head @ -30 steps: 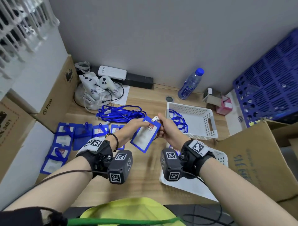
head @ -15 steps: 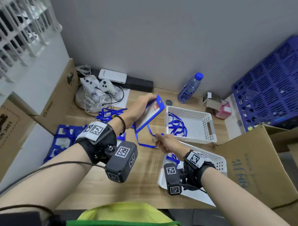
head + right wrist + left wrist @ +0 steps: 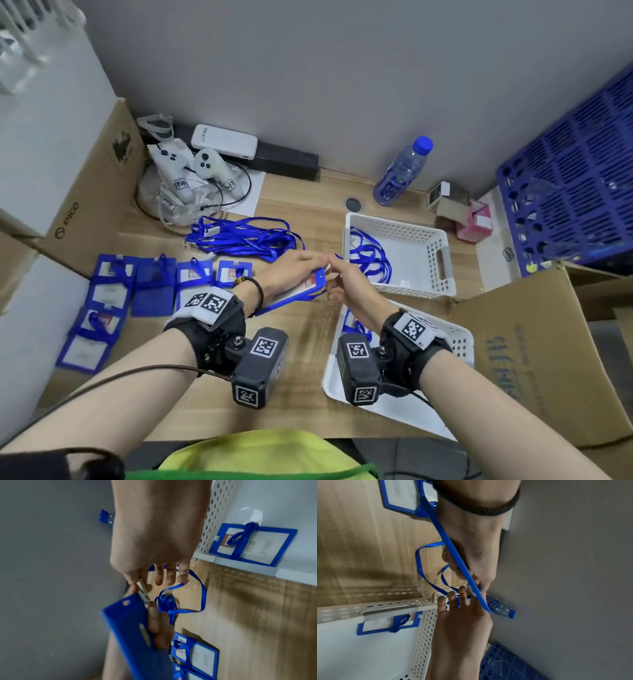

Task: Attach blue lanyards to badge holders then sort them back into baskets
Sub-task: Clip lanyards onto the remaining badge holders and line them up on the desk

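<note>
My left hand (image 3: pixel 306 272) grips a blue badge holder (image 3: pixel 296 291) by its side, a little above the table. My right hand (image 3: pixel 334 272) meets it at the holder's top edge. In the right wrist view its thumb and forefinger pinch the pale lanyard clip (image 3: pixel 142 588) against the top of the badge holder (image 3: pixel 132 622), beside the slot hole. The other right fingers are spread. The blue lanyard (image 3: pixel 193 599) trails in loops down to the table. The left wrist view shows the holder (image 3: pixel 462 566) edge-on across my left palm.
A far white basket (image 3: pixel 436 255) holds loose lanyards. The near white basket (image 3: pixel 460 341) holds a badge with a lanyard (image 3: pixel 252 546). A lanyard pile (image 3: pixel 239 236) and several badge holders (image 3: pixel 154 284) lie on the left. A water bottle (image 3: pixel 400 174) and cardboard boxes (image 3: pixel 534 359) stand around.
My left hand has brought the badge holder down and back from near the far basket. My right hand has risen to meet its top edge with the clip.
</note>
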Demonstrator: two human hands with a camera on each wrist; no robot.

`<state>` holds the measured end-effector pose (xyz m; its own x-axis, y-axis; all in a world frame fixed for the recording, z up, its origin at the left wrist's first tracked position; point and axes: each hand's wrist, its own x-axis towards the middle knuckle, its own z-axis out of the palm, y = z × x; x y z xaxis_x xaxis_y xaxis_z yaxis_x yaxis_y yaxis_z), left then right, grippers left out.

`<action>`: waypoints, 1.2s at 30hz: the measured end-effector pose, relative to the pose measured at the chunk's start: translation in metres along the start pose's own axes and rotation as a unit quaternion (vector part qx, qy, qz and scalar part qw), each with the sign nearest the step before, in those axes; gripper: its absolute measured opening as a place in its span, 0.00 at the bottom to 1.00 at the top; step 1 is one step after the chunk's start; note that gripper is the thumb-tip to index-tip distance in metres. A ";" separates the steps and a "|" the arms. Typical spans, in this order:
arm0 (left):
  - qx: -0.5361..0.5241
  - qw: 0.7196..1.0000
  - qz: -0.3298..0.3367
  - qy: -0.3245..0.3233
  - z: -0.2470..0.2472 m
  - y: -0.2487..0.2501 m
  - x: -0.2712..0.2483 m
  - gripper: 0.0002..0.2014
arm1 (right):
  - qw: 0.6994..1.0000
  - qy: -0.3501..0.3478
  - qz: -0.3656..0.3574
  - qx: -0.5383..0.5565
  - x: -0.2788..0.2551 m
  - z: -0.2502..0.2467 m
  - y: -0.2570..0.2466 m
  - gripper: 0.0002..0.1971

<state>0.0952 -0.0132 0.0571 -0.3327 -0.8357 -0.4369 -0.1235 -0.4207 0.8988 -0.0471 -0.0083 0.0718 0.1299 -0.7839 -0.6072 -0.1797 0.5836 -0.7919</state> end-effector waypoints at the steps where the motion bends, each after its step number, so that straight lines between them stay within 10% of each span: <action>1: -0.003 1.000 -0.001 -0.002 -0.001 -0.004 -0.001 0.14 | 1.000 -0.004 -0.013 0.012 0.001 0.000 -0.001 0.16; 12: 0.143 0.981 -0.097 0.085 -0.055 -0.075 -0.019 0.23 | 0.996 -0.014 -0.092 0.003 0.001 0.017 -0.051 0.21; 36: 0.143 0.982 0.119 -0.037 -0.040 0.010 -0.052 0.09 | 0.967 -0.023 -0.163 -0.195 -0.050 0.043 -0.085 0.22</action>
<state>0.1490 0.0120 0.0869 -0.4490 -0.8663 -0.2191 -0.2883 -0.0916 0.9532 0.0037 -0.0095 0.1673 0.2836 -0.8968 -0.3396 -0.4750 0.1763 -0.8622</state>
